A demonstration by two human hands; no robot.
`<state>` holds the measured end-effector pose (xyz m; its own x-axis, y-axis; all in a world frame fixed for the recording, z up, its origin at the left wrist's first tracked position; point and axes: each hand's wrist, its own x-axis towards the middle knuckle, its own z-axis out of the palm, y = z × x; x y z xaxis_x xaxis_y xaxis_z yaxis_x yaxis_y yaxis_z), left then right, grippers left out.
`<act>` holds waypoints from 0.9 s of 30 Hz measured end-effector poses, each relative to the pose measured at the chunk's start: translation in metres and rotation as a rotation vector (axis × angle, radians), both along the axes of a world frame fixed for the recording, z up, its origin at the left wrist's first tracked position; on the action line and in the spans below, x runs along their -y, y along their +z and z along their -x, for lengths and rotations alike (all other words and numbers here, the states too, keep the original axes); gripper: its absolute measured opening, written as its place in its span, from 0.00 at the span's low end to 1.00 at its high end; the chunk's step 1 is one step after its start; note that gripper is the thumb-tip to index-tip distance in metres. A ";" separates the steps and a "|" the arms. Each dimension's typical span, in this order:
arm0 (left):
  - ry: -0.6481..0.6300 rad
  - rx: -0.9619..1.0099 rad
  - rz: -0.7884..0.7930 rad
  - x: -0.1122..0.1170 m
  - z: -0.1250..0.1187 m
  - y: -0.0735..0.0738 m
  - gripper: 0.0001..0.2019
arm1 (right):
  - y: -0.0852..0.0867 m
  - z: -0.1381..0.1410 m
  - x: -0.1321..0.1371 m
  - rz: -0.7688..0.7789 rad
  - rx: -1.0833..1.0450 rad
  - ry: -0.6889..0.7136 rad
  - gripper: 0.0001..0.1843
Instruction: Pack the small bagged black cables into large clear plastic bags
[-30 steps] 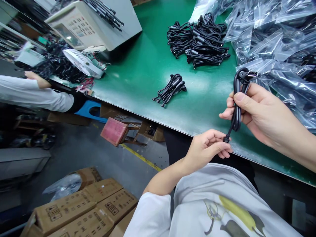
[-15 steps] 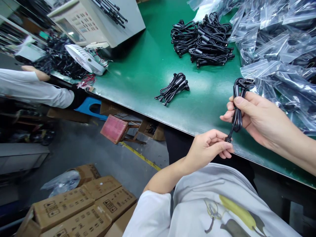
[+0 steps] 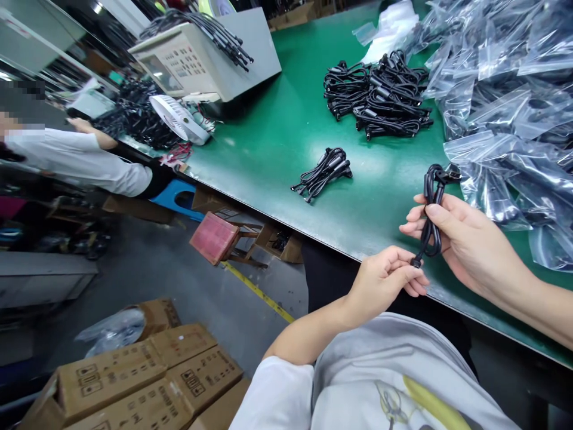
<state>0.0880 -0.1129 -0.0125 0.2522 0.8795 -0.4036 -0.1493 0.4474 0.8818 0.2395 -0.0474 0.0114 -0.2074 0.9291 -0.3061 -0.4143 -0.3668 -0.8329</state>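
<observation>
A folded black cable [image 3: 432, 230] is held above the front edge of the green table [image 3: 268, 161]. My right hand [image 3: 465, 239] grips its looped middle between thumb and fingers, with one connector sticking out above. My left hand [image 3: 389, 275] pinches the connector at the cable's lower end. To the left on the table lies a small bunch of black cables [image 3: 324, 172]. Farther back is a larger pile of folded black cables [image 3: 378, 98].
Clear plastic bags [image 3: 501, 149] with dark contents heap up on the right. A beige machine [image 3: 210, 60] and white fan [image 3: 179, 119] stand far left, near a person in a white shirt [image 3: 80, 158]. A red-topped stool [image 3: 213, 237] and cardboard boxes [image 3: 134, 382] stand below.
The view has shifted, so the table and its contents appear lower. Both hands keep hold of the same cable; the connector at its top has turned somewhat.
</observation>
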 end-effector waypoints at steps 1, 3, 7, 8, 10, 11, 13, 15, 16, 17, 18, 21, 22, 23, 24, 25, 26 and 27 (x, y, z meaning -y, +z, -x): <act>0.013 -0.006 -0.003 0.000 -0.001 0.000 0.18 | -0.001 0.001 0.001 -0.002 -0.001 -0.013 0.11; 0.033 -0.023 -0.018 0.000 -0.004 0.001 0.17 | -0.002 0.003 0.002 -0.007 0.004 -0.036 0.11; 0.039 -0.051 -0.055 0.000 -0.008 0.003 0.15 | -0.002 0.006 0.002 0.005 -0.014 -0.060 0.11; 0.036 -0.057 -0.065 0.000 -0.009 0.003 0.15 | -0.002 0.007 0.003 0.008 -0.020 -0.059 0.12; 0.031 -0.072 -0.089 0.000 -0.010 0.002 0.14 | -0.001 0.009 0.004 0.000 -0.026 -0.049 0.12; 0.027 -0.078 -0.097 0.000 -0.010 0.002 0.14 | -0.001 0.009 0.005 -0.010 -0.023 -0.044 0.13; 0.022 -0.076 -0.104 0.000 -0.010 0.000 0.14 | -0.002 0.010 0.006 -0.042 -0.001 -0.038 0.13; 0.023 -0.054 -0.103 0.000 -0.010 -0.001 0.14 | -0.004 0.009 0.007 -0.080 0.035 -0.032 0.13; 0.030 -0.043 -0.107 0.000 -0.011 -0.002 0.14 | -0.005 0.009 0.007 -0.096 0.049 -0.029 0.14; 0.039 -0.036 -0.114 0.000 -0.012 -0.003 0.15 | -0.007 0.009 0.007 -0.107 0.056 -0.024 0.14; 0.049 -0.033 -0.121 0.000 -0.013 -0.005 0.15 | -0.008 0.008 0.007 -0.111 0.055 -0.020 0.13; 0.065 -0.054 -0.129 0.000 -0.018 -0.008 0.15 | -0.007 0.008 0.008 -0.096 0.044 -0.003 0.13; 0.058 -0.072 -0.123 0.000 -0.018 -0.009 0.15 | -0.006 0.007 0.008 -0.092 0.042 0.001 0.13; 0.040 -0.099 -0.119 0.000 -0.018 -0.008 0.15 | -0.004 0.007 0.007 -0.087 0.039 0.015 0.13; 0.003 -0.133 -0.125 -0.002 -0.016 -0.006 0.15 | -0.002 0.005 0.007 -0.083 0.037 0.037 0.14; -0.065 -0.169 -0.141 -0.003 -0.012 -0.004 0.16 | 0.000 0.004 0.006 -0.082 0.049 0.069 0.15; -0.155 -0.198 -0.166 -0.006 -0.007 0.001 0.18 | 0.002 0.001 0.006 -0.089 0.081 0.105 0.16; -0.232 -0.221 -0.203 -0.009 0.000 0.006 0.20 | 0.004 -0.001 0.005 -0.105 0.132 0.146 0.18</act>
